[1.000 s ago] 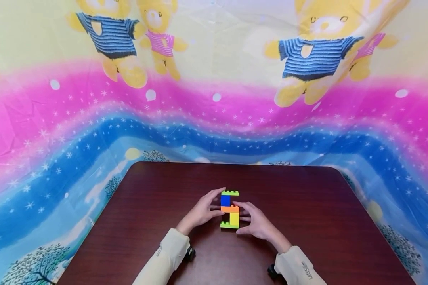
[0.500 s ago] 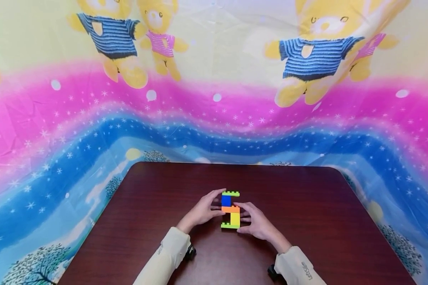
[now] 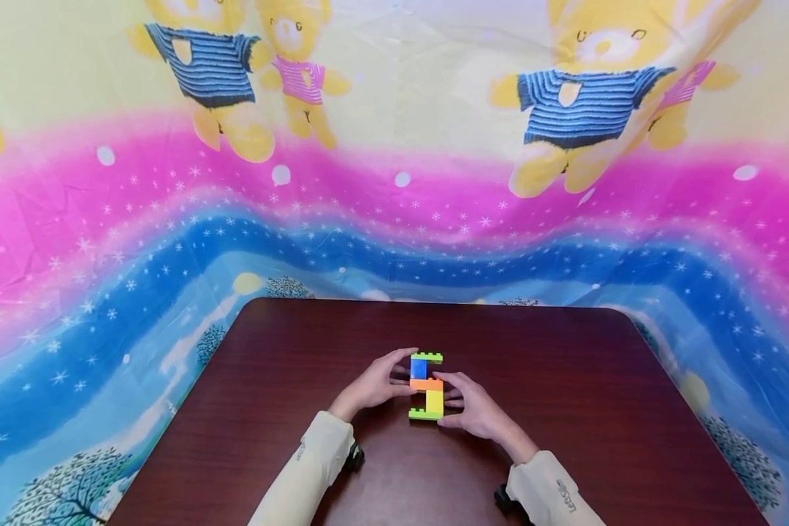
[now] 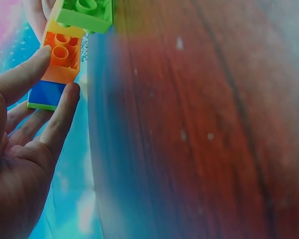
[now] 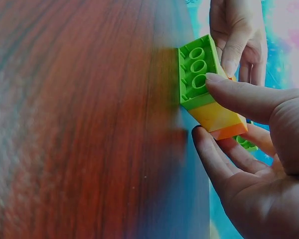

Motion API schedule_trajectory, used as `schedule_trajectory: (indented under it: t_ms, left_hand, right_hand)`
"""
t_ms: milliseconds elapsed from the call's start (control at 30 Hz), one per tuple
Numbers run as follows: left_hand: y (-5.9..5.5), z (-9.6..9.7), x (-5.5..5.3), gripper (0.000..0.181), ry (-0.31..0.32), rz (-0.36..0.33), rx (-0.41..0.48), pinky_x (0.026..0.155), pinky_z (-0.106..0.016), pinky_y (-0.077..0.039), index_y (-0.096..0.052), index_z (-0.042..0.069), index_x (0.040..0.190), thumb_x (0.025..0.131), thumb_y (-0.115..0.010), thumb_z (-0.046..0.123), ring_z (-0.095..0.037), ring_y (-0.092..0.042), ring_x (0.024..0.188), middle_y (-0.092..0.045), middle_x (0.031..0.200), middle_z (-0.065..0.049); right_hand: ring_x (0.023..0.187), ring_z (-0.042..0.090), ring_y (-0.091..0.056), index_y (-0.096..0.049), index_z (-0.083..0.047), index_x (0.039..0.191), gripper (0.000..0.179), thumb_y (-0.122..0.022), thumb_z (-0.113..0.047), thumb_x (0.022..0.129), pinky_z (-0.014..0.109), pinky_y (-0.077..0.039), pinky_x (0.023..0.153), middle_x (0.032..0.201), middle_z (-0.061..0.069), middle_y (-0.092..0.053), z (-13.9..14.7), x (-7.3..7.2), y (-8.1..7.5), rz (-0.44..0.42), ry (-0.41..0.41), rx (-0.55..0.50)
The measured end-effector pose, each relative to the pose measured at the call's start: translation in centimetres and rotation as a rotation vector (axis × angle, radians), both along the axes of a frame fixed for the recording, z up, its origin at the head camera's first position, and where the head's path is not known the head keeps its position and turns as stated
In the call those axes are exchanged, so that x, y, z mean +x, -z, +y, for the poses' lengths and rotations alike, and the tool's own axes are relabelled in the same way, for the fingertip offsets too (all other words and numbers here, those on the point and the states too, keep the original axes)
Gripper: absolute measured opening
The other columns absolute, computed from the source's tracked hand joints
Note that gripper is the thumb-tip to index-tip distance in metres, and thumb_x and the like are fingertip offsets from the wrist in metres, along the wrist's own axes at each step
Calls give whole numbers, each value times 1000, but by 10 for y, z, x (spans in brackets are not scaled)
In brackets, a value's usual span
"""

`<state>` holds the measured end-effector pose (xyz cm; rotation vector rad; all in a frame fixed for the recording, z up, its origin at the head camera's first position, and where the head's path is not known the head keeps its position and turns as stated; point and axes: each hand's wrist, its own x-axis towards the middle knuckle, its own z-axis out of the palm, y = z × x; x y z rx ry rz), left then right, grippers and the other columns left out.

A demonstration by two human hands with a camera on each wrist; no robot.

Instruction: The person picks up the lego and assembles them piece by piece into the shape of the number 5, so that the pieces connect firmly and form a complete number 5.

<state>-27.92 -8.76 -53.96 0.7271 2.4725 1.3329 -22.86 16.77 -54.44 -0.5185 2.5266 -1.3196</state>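
An S-shaped stack of toy building bricks is between both hands over the table. In the head view it runs from a green brick (image 3: 427,357) through a blue brick (image 3: 418,369), an orange brick (image 3: 426,384) and a yellow brick (image 3: 435,403) to a nearer green brick (image 3: 426,414). My left hand (image 3: 371,383) holds the far left side, thumb by the orange brick (image 4: 62,74). With thumb and fingers, my right hand (image 3: 476,411) grips the near right part. The hollow underside of the near green brick (image 5: 197,69) faces outward. I cannot tell whether the stack touches the table.
The dark brown wooden table (image 3: 289,351) has rounded far corners. Behind and around it hangs a curtain (image 3: 394,212) printed with bears and snowflakes. Each wrist carries a small black device, the left one (image 3: 353,456) and the right one (image 3: 503,498), below pale sleeves.
Both hands keep their hold on the stack. It appears very slightly further right and up in the head view, and the blue brick's face looks lighter. The background has also shifted a little right.
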Motion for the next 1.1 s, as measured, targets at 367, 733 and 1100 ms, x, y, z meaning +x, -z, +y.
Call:
schedule_trajectory:
  t_ms: [367,733,1100]
  left_hand:
    - [3,0,-4,78,15,-34,-18,97,-35,-59,-39,18,160,93,-80,19,-24,-66,121,-51,153,-7]
    - [3,-2,-7,79,44,-26,-61,102,-41,-56,-36,12,161,94,-78,24,-27,-63,124,-53,152,-10]
    - [4,-3,-7,77,53,-9,-118,109,-45,-51,-38,13,160,95,-77,32,-27,-58,132,-55,151,-7]
  right_hand:
    - [120,32,-64,-46,-14,155,85,-89,-14,82,46,-58,98,150,16,-52,4,-1,-2,-16,-5,38]
    - [118,31,-65,-49,-11,154,83,-89,-18,82,47,-58,99,147,15,-56,5,-5,-5,-18,-31,46]
    - [117,29,-66,-50,-10,152,81,-89,-23,83,46,-58,97,145,14,-58,7,-5,-4,-46,-44,63]
